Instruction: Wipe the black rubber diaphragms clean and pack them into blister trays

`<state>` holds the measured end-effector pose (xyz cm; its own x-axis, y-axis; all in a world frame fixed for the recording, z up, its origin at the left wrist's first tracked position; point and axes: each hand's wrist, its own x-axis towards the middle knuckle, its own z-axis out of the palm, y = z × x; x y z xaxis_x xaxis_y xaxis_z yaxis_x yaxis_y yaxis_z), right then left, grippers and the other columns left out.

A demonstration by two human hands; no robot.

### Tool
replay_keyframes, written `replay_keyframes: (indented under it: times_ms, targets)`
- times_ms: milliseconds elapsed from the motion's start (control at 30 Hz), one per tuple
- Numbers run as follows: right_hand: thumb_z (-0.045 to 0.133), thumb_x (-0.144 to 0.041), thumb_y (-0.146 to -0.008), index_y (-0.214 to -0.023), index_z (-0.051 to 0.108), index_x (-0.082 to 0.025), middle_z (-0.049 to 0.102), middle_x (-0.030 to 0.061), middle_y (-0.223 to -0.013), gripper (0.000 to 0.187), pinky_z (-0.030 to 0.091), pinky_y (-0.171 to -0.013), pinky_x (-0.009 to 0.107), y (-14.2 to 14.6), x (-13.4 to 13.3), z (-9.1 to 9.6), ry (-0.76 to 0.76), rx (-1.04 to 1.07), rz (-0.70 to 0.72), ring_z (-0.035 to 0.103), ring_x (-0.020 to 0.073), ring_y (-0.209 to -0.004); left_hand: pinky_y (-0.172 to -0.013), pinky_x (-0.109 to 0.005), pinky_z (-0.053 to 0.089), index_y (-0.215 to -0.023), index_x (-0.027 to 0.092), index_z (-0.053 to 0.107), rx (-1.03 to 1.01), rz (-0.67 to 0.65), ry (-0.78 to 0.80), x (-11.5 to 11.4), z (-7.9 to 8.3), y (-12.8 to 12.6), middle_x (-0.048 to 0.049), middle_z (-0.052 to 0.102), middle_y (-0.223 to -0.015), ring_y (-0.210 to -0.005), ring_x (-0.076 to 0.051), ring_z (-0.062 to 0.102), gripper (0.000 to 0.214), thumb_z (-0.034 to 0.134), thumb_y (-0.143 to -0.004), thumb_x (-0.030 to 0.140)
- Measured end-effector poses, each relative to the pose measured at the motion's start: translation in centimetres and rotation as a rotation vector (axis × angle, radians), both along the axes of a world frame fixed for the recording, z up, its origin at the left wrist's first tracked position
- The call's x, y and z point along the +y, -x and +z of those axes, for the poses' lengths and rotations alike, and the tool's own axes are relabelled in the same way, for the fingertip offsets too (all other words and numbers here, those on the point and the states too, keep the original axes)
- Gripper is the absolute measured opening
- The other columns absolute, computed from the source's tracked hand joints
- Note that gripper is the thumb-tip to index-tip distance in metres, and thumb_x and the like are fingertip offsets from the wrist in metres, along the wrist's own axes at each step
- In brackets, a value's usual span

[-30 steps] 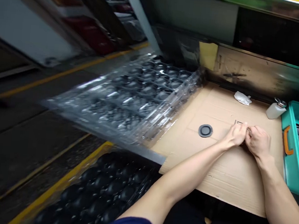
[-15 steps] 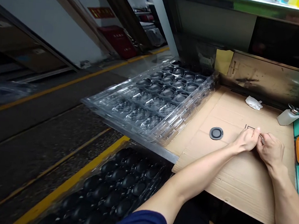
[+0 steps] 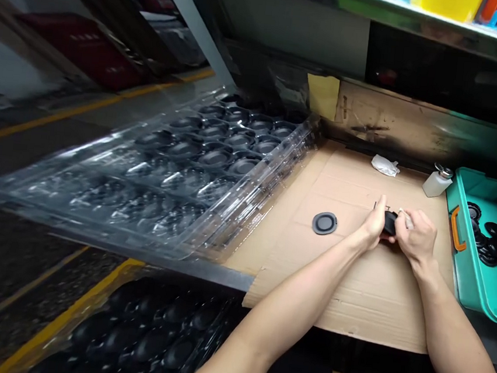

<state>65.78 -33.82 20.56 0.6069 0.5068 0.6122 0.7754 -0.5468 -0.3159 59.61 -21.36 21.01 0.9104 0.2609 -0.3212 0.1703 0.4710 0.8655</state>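
A black part (image 3: 390, 222), seemingly rounded, is held in my left hand (image 3: 375, 227) above the cardboard. My right hand (image 3: 418, 235) is closed close against the part's right side. Between its fingers shows a small whitish piece (image 3: 407, 220), too small to name surely, maybe cloth. To the left of my hands, a flat dark-grey disc (image 3: 324, 223) with a ring in its middle lies on the cardboard sheet (image 3: 352, 296). My fingers cover much of the black part.
Clear plastic trays (image 3: 237, 209) with black round parts stand on the left; more black parts (image 3: 151, 329) sit lower down. A teal bin (image 3: 467, 284) with black rings is at right. Behind my hands are a pump bottle (image 3: 437, 182) and crumpled white wad (image 3: 385, 165).
The view has swung right, bringing more of the teal bin into sight. My hands have drawn slightly apart, and the black part now shows between them. The grey disc stays on the cardboard.
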Motion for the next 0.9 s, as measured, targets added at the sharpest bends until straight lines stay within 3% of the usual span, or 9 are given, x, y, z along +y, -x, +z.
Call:
replay_keyframes:
  times_ms: [100,200,467,733,900]
  targets:
    - [0.052,-0.035,-0.094,-0.093,0.077,-0.018,0.076,0.0094,-0.087,0.03,0.047,-0.073,0.031,-0.8,-0.1,-0.1,-0.1,0.069,-0.056,0.068,0.0218,-0.078,-0.045,-0.023,0.052,-0.083,0.013,0.061,0.078,-0.008,0.469,0.8,0.6,-0.2,-0.0093,0.064,-0.064,-0.051,-0.015,0.06,0.074,0.016,-0.103,0.068]
    - [0.052,-0.035,-0.093,-0.092,0.077,-0.018,0.077,0.0103,-0.088,0.03,0.049,-0.075,0.032,-1.4,-0.2,0.0,-0.141,0.107,-0.093,0.069,0.023,-0.08,-0.049,-0.023,0.057,-0.091,0.01,0.061,0.1,0.056,0.61,1.8,0.9,0.0,-0.0135,0.067,-0.071,-0.058,-0.017,0.066,0.07,0.018,-0.105,0.063]
    - [0.052,-0.035,-0.094,-0.094,0.076,-0.019,0.077,0.0116,-0.093,0.029,0.05,-0.08,0.034,-2.2,-0.6,-0.1,-0.108,0.153,-0.145,0.069,0.0245,-0.085,-0.05,-0.024,0.059,-0.1,0.007,0.062,0.115,0.068,0.624,1.9,1.1,0.2,-0.0155,0.068,-0.074,-0.06,-0.02,0.07,0.068,0.024,-0.105,0.063]
    - [0.053,-0.034,-0.093,-0.096,0.077,-0.019,0.078,0.0121,-0.095,0.029,0.05,-0.081,0.034,-3.3,-0.8,-0.9,-0.092,0.142,-0.179,0.07,0.0258,-0.089,-0.05,-0.023,0.058,-0.092,0.007,0.064,0.138,0.055,0.565,1.6,1.1,0.3,-0.0163,0.069,-0.072,-0.057,-0.017,0.066,0.067,0.024,-0.106,0.06]
    - [0.052,-0.034,-0.091,-0.099,0.079,-0.017,0.078,0.0133,-0.097,0.032,0.049,-0.083,0.034,-4.8,-1.4,-2.1,-0.087,0.177,-0.234,0.07,0.0265,-0.091,-0.057,-0.024,0.059,-0.098,0.01,0.064,0.022,0.024,0.357,1.3,1.7,1.3,-0.0121,0.07,-0.08,-0.065,-0.017,0.07,0.037,0.04,-0.108,0.036]
